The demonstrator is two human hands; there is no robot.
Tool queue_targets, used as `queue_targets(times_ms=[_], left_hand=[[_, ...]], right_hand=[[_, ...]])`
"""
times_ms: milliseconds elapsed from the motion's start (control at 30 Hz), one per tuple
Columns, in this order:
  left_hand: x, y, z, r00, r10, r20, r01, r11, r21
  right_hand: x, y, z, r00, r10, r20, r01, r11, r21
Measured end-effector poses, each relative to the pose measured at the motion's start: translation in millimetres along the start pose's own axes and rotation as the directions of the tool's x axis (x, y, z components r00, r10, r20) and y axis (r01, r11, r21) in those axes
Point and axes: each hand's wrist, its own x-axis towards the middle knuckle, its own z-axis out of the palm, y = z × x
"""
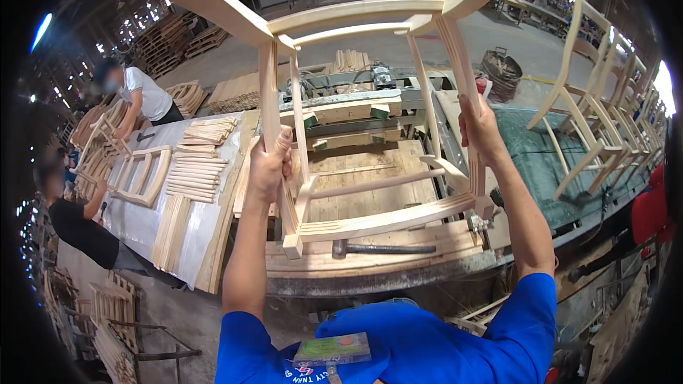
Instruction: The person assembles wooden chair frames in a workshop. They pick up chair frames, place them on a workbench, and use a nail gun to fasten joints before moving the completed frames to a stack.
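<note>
I hold up a pale, unfinished wooden chair frame in front of me, with its long legs reaching toward the top of the view. My left hand is closed around the frame's left upright. On the opposite side, my right hand grips the right upright. Below the frame lies a hammer with a dark handle, resting on the near ledge of a wooden workbench. Through the frame I see the bench's planked bed and a clamping machine with wooden blocks and green pads.
At left, a table carries wooden slats and a chair-back frame; two people work beside it. Several assembled chairs stand on a green-topped table at right. A scrap-filled bin stands behind.
</note>
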Motion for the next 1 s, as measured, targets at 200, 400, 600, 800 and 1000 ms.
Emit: queue_targets(times_ms=[200,400,600,800,1000], left_hand=[[86.2,-71.6,18.5,0.982,-0.189,0.015,0.188,0.982,0.035],[129.3,-115.9,27.8,0.937,-0.348,0.014,0.347,0.937,0.048],[156.1,-129.8,30.2,0.916,-0.401,0.019,0.401,0.916,0.013],[163.1,-125.1,28.7,0.864,-0.504,0.006,0.504,0.864,-0.007],[172.1,-117.3,24.6,0.864,-0.501,0.04,0.502,0.865,0.002]], right_hand=[[70.5,114.4,11.3,1.0,-0.004,-0.012,0.001,0.981,-0.193],[84.0,166.5,27.8,0.95,0.314,0.004,-0.307,0.931,-0.197],[99.8,161.7,24.1,0.921,0.387,0.042,-0.372,0.906,-0.203],[117.9,138.3,25.1,0.87,0.491,0.052,-0.475,0.861,-0.182],[120.0,149.2,29.3,0.854,0.521,0.022,-0.502,0.833,-0.235]])
